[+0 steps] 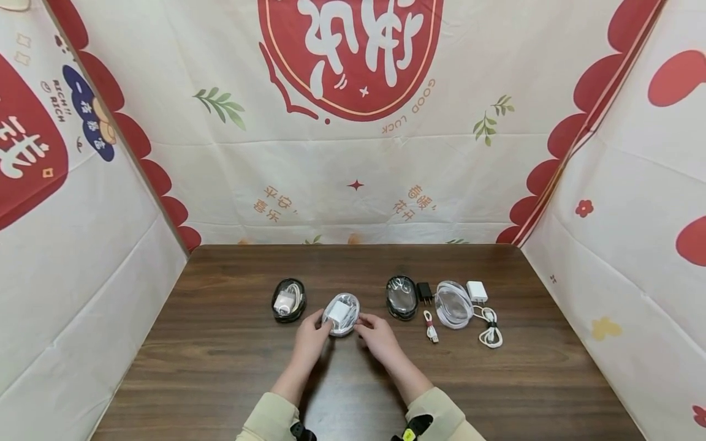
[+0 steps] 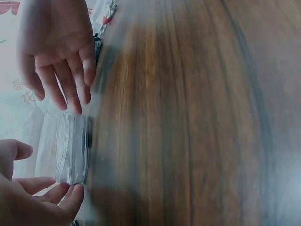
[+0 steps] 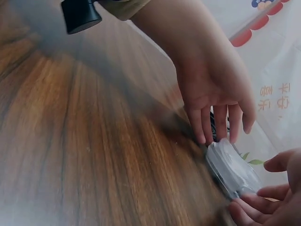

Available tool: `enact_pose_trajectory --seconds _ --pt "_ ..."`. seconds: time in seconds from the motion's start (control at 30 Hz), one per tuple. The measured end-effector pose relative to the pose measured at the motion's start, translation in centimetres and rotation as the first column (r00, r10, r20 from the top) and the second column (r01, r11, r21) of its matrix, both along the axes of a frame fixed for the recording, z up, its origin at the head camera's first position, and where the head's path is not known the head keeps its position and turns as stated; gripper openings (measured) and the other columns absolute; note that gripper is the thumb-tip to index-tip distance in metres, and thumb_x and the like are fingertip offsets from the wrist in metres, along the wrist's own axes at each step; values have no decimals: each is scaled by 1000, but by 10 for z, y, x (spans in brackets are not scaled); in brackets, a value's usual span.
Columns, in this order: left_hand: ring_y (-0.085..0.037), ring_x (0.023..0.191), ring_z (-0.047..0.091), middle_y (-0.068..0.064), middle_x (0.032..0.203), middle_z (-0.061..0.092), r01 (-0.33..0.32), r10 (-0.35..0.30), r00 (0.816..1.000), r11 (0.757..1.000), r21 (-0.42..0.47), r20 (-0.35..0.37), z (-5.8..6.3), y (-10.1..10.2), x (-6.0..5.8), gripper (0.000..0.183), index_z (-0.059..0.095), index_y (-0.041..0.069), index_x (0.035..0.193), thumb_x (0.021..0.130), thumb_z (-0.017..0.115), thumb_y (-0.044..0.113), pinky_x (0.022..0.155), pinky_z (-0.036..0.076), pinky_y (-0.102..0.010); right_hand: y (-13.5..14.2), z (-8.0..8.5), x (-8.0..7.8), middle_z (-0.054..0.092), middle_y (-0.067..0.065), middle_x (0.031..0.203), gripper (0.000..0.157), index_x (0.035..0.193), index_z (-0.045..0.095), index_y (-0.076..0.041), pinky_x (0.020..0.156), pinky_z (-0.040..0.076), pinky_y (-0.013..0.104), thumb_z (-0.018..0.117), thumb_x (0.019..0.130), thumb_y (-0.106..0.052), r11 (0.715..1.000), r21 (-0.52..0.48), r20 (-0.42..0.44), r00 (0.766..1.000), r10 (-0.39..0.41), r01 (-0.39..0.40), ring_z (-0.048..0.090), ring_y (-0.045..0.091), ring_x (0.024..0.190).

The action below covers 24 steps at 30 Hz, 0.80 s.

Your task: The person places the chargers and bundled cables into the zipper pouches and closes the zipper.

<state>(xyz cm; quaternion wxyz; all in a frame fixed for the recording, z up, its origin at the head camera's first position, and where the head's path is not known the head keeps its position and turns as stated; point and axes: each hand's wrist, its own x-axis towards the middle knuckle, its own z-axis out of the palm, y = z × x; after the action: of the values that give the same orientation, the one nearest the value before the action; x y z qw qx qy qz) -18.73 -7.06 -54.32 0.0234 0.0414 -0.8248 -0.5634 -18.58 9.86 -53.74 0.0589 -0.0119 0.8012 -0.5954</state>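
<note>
A clear oval case (image 1: pixel 353 304) with a white charger (image 1: pixel 339 312) and cable inside stands between my two hands. My left hand (image 1: pixel 311 339) is at its left side, fingertips against the edge and thumb apart. On the opposite side my right hand (image 1: pixel 378 337) has its fingertips right at the edge. Seen from the left wrist, the case (image 2: pixel 72 148) sits low over the wood between both sets of fingers. The right wrist view shows the left hand's fingers extended straight to the case (image 3: pixel 230 167).
To the left lies a black-rimmed oval case (image 1: pixel 288 300) holding a white charger. Rightward are another black-rimmed case (image 1: pixel 402 297), a black plug (image 1: pixel 424 292), a short white cable (image 1: pixel 430 326), a clear case (image 1: pixel 453 305), a white adapter (image 1: pixel 477 291) and a bundled white cable (image 1: pixel 491 331).
</note>
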Motion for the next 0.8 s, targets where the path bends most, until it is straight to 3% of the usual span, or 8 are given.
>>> enact_pose_trajectory --seconds 0.17,0.47,0.8 --pt "-33 101 64 -26 118 63 -21 20 1000 996 82 1 -1 5 -1 42 58 -13 126 91 61 9 89 50 -45 -5 0 -4 59 27 123 46 133 48 15 75 54 35 58 93 -8 998 -40 12 999 -43 43 60 31 106" --pt "-36 104 62 -26 118 63 -59 61 998 987 149 -9 3 13 -7 39 58 -12 125 93 59 9 92 48 -48 -7 1 -20 53 28 132 47 135 47 11 81 53 40 57 95 -11 998 -49 9 999 -35 36 54 38 117" --pt "-39 108 60 -30 125 58 -100 98 995 986 131 21 2 18 -7 44 54 -15 128 92 58 9 94 46 -49 -4 0 -28 53 27 133 45 134 49 10 75 52 35 57 95 -11 999 -37 9 1000 -23 24 54 37 116"
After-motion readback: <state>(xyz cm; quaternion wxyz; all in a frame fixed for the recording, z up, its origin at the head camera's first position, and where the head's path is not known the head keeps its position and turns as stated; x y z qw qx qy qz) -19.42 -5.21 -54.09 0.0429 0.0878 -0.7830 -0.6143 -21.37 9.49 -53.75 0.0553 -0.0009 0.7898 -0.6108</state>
